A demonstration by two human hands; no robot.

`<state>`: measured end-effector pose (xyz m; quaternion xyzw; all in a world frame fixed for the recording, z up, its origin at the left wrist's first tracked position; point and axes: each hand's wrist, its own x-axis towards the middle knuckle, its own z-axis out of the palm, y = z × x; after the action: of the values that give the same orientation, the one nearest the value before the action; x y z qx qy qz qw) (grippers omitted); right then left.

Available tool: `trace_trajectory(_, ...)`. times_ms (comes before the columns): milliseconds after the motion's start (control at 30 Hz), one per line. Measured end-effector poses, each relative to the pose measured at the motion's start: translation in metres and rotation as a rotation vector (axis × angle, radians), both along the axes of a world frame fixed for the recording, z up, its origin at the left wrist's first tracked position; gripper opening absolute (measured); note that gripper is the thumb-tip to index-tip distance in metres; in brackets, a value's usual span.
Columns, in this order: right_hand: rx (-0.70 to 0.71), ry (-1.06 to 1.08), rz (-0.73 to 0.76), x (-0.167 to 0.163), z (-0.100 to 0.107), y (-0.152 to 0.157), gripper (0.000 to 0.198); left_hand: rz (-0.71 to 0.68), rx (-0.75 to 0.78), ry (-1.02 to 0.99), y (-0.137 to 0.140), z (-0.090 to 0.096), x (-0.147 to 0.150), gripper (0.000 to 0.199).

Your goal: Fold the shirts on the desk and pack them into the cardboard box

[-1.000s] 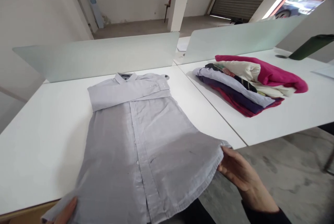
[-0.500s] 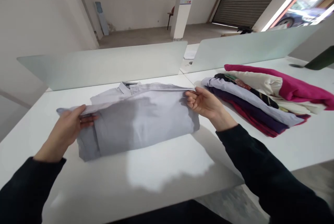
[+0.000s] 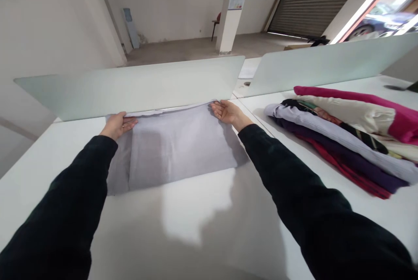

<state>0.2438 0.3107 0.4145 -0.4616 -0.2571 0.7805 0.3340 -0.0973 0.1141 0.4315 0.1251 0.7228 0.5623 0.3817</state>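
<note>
A light grey shirt [image 3: 183, 140], folded into a wide rectangle, lies on the white table [image 3: 137, 236] close to the frosted divider. My left hand [image 3: 119, 125] is closed on its far left corner, thumb on top and fingers underneath. At the far right corner, my right hand [image 3: 227, 112] pinches the shirt's edge between thumb and curled fingers. The far edge is raised a little between both hands. The shirt's collar is hidden behind the cloth.
A pile of folded clothes [image 3: 339, 136] in pink, white, lilac, purple and red lies on the table to the right. Two frosted glass dividers [image 3: 137, 86] stand along the back edge. Farther off are a pillar [image 3: 227, 32] and a water dispenser [image 3: 131, 29].
Both hands have moved away from me toward the divider, carrying the shirt's upper edge with them. The collar, visible before, is now covered.
</note>
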Motion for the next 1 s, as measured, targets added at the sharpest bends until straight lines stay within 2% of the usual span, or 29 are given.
trace_trajectory(100, 0.058, -0.095, 0.064, -0.002, -0.017, 0.006, 0.019, 0.011, -0.04, 0.046, 0.001, -0.017, -0.001, 0.021)
trace_trajectory(200, 0.209, -0.186, 0.097, 0.01, -0.027, 0.001, 0.005, 0.046, -0.023, 0.15, -0.013, -0.028, -0.002, 0.019)
trace_trajectory(333, 0.5, -0.335, 0.12, 0.047, -0.027, -0.016, 0.011, 0.052, 0.012, 0.3, -0.054, -0.029, -0.006, 0.02)
trace_trajectory(433, 0.641, -0.486, 0.181, 0.078, -0.022, -0.035, 0.02, -0.022, -0.055, 0.418, -0.098, -0.023, -0.006, 0.024)
trace_trajectory(567, 0.712, -0.708, 0.247, 0.11, -0.018, -0.067, 0.024, -0.148, -0.226, 0.483, -0.154, -0.019, 0.005, 0.03)
trace_trajectory(700, 0.804, -0.951, 0.288, 0.131, -0.018, -0.099, 0.019, -0.191, -0.369, 0.501, -0.193, -0.025, 0.025, 0.036)
trace_trajectory(867, 1.005, -1.153, 0.368, 0.146, -0.015, -0.132, 0.014, -0.201, -0.423, 0.594, -0.217, -0.031, 0.052, 0.047)
trace_trajectory(933, 1.024, -1.169, 0.399, 0.149, -0.012, -0.141, 0.015, -0.187, -0.451, 0.661, -0.222, -0.031, 0.06, 0.047)
trace_trajectory(1000, 1.012, -1.171, 0.428, 0.151, -0.011, -0.147, 0.018, -0.183, -0.497, 0.718, -0.224, -0.029, 0.065, 0.038)
